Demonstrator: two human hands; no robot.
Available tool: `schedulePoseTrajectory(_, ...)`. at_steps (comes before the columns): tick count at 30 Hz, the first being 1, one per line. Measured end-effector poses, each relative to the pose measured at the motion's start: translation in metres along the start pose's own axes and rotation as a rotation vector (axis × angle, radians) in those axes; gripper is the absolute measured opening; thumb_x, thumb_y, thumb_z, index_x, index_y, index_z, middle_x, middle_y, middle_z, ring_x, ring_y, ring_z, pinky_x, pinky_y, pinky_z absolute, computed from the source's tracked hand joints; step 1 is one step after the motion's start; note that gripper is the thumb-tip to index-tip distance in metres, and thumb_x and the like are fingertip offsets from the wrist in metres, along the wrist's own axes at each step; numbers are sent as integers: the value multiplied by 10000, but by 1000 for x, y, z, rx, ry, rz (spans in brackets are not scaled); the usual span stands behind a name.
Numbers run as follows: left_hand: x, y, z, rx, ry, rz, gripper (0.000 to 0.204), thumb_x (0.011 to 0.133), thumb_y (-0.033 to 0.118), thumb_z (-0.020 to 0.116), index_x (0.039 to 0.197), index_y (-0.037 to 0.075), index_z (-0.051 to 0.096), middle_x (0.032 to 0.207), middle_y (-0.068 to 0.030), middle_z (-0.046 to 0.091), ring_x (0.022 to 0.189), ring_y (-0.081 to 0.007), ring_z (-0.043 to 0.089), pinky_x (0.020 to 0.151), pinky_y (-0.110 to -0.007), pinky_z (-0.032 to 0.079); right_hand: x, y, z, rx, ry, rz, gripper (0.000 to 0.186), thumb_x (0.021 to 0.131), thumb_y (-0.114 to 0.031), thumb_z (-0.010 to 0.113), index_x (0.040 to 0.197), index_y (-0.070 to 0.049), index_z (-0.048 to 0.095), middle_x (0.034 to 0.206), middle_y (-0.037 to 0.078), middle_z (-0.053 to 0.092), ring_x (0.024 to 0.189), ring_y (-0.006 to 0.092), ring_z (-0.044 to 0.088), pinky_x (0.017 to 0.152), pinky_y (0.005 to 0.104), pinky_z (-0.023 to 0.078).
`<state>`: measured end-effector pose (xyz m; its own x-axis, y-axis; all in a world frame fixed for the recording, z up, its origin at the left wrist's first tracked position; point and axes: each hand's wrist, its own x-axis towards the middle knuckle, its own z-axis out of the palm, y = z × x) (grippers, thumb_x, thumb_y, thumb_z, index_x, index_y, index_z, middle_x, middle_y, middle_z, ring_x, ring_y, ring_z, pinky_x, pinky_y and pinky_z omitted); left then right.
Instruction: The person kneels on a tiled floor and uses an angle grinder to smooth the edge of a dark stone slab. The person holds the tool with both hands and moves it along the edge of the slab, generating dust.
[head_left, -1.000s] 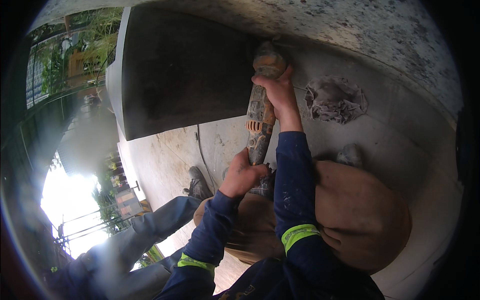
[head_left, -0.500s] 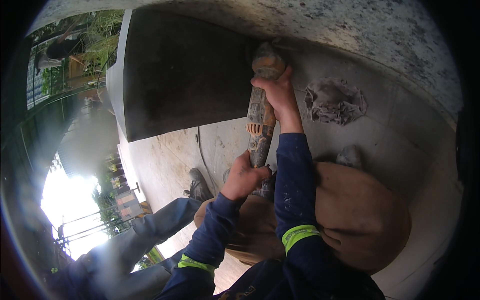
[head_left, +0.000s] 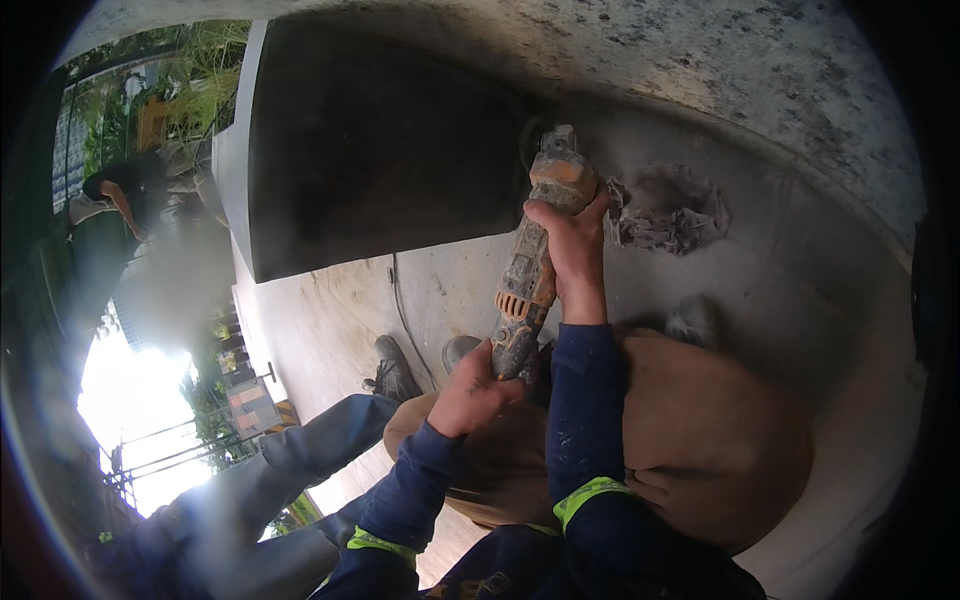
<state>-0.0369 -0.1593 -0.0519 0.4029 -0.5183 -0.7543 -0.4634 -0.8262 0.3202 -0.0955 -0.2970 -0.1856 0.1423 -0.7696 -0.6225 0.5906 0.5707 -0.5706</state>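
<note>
A dusty orange and grey angle grinder (head_left: pixel 527 262) is held in both hands, its head pointing away from me. My right hand (head_left: pixel 578 245) wraps round the body just behind the orange gear housing. Around the rear end of the handle, my left hand (head_left: pixel 473 392) is closed. The grinder's head lies beside the right edge of a dark panel (head_left: pixel 380 150); dust and shadow hide whether its disc touches anything. Right of my right hand, a crumpled grey cloth (head_left: pixel 668 208) lies on the dusty floor.
A speckled stone slab (head_left: pixel 760 70) overhangs the work at the top. On the left stands another person in jeans (head_left: pixel 320 455) and dark shoes (head_left: pixel 394 370), close to my left arm. A thin cable (head_left: pixel 403 310) runs along the floor. Another person (head_left: pixel 120 190) bends down at the far left.
Both hands have drawn the grinder back toward me, and its head has come away from the corner below the slab. The far person at the left has moved lower in view.
</note>
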Motion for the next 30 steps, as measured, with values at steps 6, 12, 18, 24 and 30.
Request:
schedulePoseTrajectory(6,-2,-12,-18,296,61,-13,420,695,151,741,1033,-41,579,870,-259,664,877,-411,653,769,-416,502,-9,20,7,184,-40,49,943,760,-158,802,1459,-14,185,1265,154,485,1144,241,537,965,367,463)
schedulePoseTrajectory(12,-4,-18,-21,291,60,-95,415,702,157,736,1021,-47,567,755,-215,649,675,-302,670,643,-387,515,-15,39,3,240,-24,122,893,762,-178,813,1421,-9,234,1255,150,489,1135,239,537,974,374,455)
schedulePoseTrajectory(18,-8,-2,-17,186,55,-144,401,706,157,734,1007,-46,564,713,-195,640,611,-276,654,605,-384,510,-19,53,0,252,-91,232,894,743,-223,820,1377,60,256,1212,180,524,1100,247,563,960,359,464)
schedulePoseTrajectory(24,-11,-43,-14,350,85,-33,397,717,121,722,1038,-52,565,806,-214,658,719,-318,670,673,-382,515,-17,64,-5,255,-87,317,820,740,-202,815,1320,67,302,1207,176,518,1095,242,558,955,364,464)
schedulePoseTrajectory(30,-37,-33,-16,138,26,-167,409,717,98,724,1069,-46,575,911,-176,673,783,-277,659,753,-372,513,-21,69,2,245,11,224,723,748,-149,790,1289,43,350,1160,146,550,1031,215,581,907,362,491)
